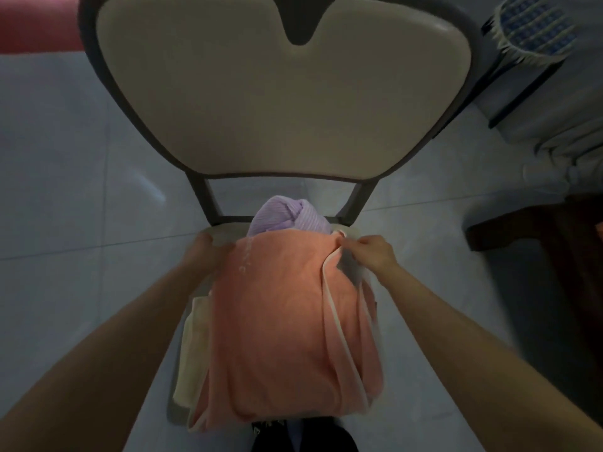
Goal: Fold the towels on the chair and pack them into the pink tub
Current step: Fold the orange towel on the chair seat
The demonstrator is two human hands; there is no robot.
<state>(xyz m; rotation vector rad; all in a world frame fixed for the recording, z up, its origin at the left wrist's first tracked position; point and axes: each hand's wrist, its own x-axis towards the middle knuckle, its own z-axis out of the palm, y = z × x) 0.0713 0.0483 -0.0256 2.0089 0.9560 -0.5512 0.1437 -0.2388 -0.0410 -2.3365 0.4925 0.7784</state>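
Observation:
An orange towel (277, 327) with a pale border lies spread over the chair seat, draping past its front edge. My left hand (205, 251) grips its far left corner. My right hand (372, 251) pinches its far right corner at the pale border. Behind it on the seat sits a bunched purple towel (287, 216). A pale yellow towel (192, 347) shows from under the orange one on the left. The chair (280, 102) has a cream padded back in a dark frame. A red-pink curved shape (36, 22) at the top left may be the tub.
The floor (65, 190) is pale tile. A dark wooden piece of furniture (554, 256) stands at the right. A blue patterned object with a fringed rim (535, 29) sits at the top right above whitish bundled things. Dark shoes (303, 435) show at the bottom.

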